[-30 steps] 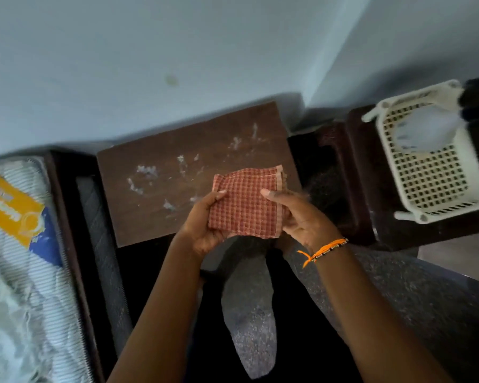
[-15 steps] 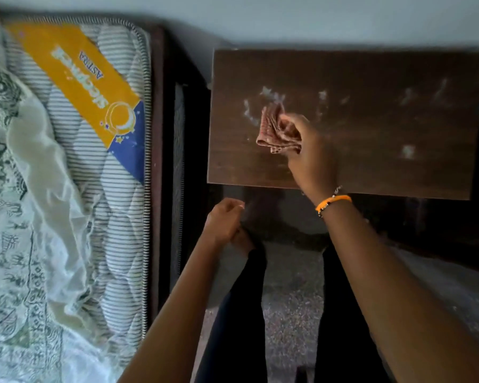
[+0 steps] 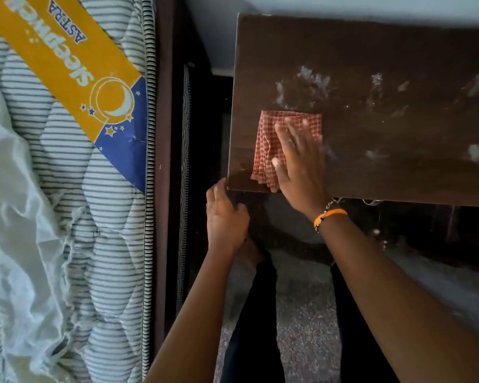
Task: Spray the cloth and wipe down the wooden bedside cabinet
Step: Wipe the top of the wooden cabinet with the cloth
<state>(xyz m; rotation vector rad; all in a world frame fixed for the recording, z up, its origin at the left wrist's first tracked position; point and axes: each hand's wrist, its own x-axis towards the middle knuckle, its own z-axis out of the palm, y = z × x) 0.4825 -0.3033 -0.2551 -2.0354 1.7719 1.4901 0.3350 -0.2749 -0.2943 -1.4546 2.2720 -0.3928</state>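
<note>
The right hand (image 3: 297,164) lies flat and spread on the cloth (image 3: 271,145), palm down, fingers pointing to the far side and slightly blurred, pressing the fabric onto the cabinet (image 3: 385,128) top. The left hand (image 3: 224,217) is loosely curled and holds nothing; it hangs just off the cabinet's near left corner, with its fingertips at or touching that corner's edge, which of the two I cannot tell. The mattress (image 3: 100,217) fills the left of the scene, quilted with grey and white stripes, carrying a yellow and blue label (image 3: 75,70) printed with a crescent moon and stars. A pale crumpled sheet (image 3: 20,203) lies over the mattress's left part. A dark bed frame (image 3: 163,189) runs along the mattress's right side, between it and the cabinet. The cabinet is dark brown wood, seen from above, its top marked with whitish smears (image 3: 313,81) across the far and right parts. The floor (image 3: 302,327) near the cabinet is speckled grey, and two legs in dark trousers (image 3: 255,327) stand on it. The cloth is a folded, red and white checked square, lying on the near left part of the top, its near edge reaching the cabinet's near edge. An orange band (image 3: 329,217) circles the right wrist.
</note>
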